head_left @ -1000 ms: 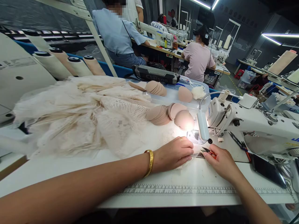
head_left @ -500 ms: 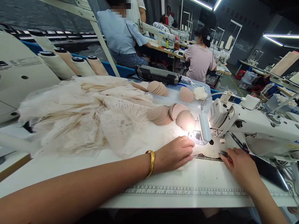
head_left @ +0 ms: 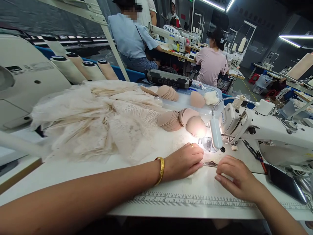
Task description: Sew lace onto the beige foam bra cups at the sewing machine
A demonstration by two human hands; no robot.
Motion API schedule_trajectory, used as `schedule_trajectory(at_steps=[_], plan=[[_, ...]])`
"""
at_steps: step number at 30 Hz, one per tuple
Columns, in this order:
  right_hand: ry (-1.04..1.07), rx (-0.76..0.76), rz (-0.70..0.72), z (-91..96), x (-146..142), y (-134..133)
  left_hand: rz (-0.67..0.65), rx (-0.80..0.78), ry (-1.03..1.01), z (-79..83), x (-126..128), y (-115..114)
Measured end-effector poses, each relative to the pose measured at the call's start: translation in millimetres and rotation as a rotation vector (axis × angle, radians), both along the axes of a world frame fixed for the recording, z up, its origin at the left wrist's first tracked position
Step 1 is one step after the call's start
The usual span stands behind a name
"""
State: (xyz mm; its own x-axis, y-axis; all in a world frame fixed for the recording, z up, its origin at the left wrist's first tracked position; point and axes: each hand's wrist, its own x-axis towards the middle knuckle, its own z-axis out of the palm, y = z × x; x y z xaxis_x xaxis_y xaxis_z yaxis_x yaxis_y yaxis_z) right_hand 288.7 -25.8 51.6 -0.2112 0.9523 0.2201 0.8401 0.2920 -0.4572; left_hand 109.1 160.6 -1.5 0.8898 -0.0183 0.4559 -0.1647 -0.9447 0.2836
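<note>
My left hand (head_left: 187, 161), wearing a gold bangle (head_left: 160, 170) and a ring, rests in front of the sewing machine's lit needle plate (head_left: 207, 143). Its fingers are curled down on a piece of pale fabric (head_left: 192, 175), mostly hidden under them. To the right, my right hand (head_left: 236, 179) is raised slightly over the table, thumb and fingertips close together in a loose pinch. Whatever is between them is too small to make out. Behind the left hand sit stacked beige molded cups (head_left: 195, 126). Dark scissors (head_left: 253, 150) lie under the machine arm, right of my right hand.
The white sewing machine (head_left: 271, 122) with its lamp (head_left: 215, 133) stands at right, a phone (head_left: 285, 182) before it. Crumpled cream lace fabric (head_left: 97, 120) covers the left table. A ruler strip (head_left: 190, 199) runs along the front edge. Thread cones (head_left: 67, 69) stand behind; people sit at machines farther back.
My right hand has moved left and toward the left hand, and the dark-tipped tool seen in it before is no longer there. My left hand stays in place. The view has shifted slightly.
</note>
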Motion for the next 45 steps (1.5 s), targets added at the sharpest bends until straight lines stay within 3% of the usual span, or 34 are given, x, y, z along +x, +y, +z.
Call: schedule_trajectory(at_steps=[3, 8, 14, 21, 35, 45], plan=[[-0.093, 0.114, -0.030, -17.6, 6, 11, -0.009, 0.049, 0.011, 0.4, 3, 3], [-0.146, 0.166, -0.045, -40.1, 4, 15, -0.033, 0.208, 0.046, 4.3, 6, 6], [-0.135, 0.170, -0.025, -38.4, 5, 11, -0.015, 0.275, -0.019, 7.2, 6, 4], [-0.140, 0.205, -0.019, -41.1, 4, 12, -0.090, 0.245, -0.016, 5.4, 6, 2], [-0.125, 0.200, -0.035, -41.1, 3, 14, -0.080, 0.164, -0.037, 5.2, 8, 2], [-0.193, 0.182, -0.174, -49.4, 6, 23, -0.089, 0.218, -0.095, 1.8, 29, 17]])
